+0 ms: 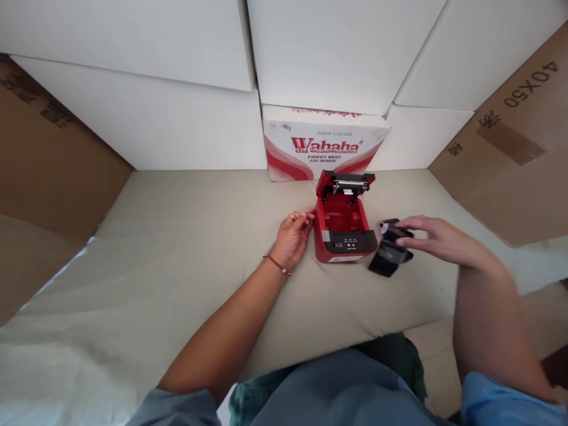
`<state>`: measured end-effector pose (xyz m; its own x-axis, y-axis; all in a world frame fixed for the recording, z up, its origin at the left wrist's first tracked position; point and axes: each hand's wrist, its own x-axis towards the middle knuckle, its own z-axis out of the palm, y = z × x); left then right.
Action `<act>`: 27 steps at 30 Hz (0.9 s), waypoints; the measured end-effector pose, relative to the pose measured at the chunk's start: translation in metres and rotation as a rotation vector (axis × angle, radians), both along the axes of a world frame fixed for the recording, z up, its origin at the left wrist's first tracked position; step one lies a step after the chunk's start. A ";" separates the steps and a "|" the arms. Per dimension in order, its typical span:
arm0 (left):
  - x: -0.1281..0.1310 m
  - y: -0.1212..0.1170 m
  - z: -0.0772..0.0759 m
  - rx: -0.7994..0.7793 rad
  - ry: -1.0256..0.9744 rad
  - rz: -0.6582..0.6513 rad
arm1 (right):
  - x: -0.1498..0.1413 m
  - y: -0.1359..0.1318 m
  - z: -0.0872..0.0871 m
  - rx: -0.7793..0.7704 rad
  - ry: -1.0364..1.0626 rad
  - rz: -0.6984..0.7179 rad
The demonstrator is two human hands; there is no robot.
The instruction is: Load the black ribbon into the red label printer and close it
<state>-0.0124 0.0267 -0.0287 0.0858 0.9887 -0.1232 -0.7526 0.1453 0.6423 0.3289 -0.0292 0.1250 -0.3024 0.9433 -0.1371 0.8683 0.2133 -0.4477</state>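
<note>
A small red label printer point(320, 236) stands on the cloth-covered table, its lid point(325, 183) raised and the red roll bay exposed. Close against the printer's left side is my left hand point(293, 234); its fingers are curled together, the tips at the casing, and I see nothing held in them. To the right of the printer, my right hand point(428, 236) has thumb and fingers on either side of a black roll point(389, 235) with a pale core. A black flap or strip point(385, 263) hangs from the roll toward the table. Slight blur hides how firmly it is gripped.
Behind the printer stands a white and red Wahaha water carton point(326, 148), backed by white boxes point(319, 53). Brown cardboard boxes flank the table, one on the left point(53, 177) and another on the right point(510, 148). The pale cloth point(177, 236) covers the tabletop.
</note>
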 end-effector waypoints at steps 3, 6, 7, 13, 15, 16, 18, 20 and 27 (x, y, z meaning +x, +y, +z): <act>0.001 0.001 -0.001 0.001 -0.001 0.006 | 0.017 -0.021 0.056 -0.104 0.217 0.093; 0.001 0.002 0.000 0.001 0.003 0.007 | -0.009 -0.018 0.073 -0.151 0.376 0.206; 0.001 0.002 0.000 0.001 0.006 0.006 | -0.026 -0.012 0.069 -0.168 0.363 0.200; 0.000 0.001 0.001 0.000 0.018 -0.003 | -0.122 0.029 0.017 0.152 -0.140 0.068; 0.001 0.000 0.002 0.000 0.015 -0.004 | -0.140 0.037 0.010 0.140 -0.325 0.035; 0.001 0.000 0.002 0.000 0.012 -0.004 | -0.146 0.041 0.008 0.109 -0.399 0.025; 0.001 0.000 0.003 0.001 0.007 -0.002 | -0.156 0.047 0.006 0.052 -0.499 0.005; 0.001 -0.001 0.003 -0.001 0.003 -0.002 | -0.162 0.053 0.004 0.037 -0.541 -0.003; 0.002 -0.001 0.003 -0.010 0.001 -0.004 | -0.165 0.067 -0.010 0.028 -0.541 0.029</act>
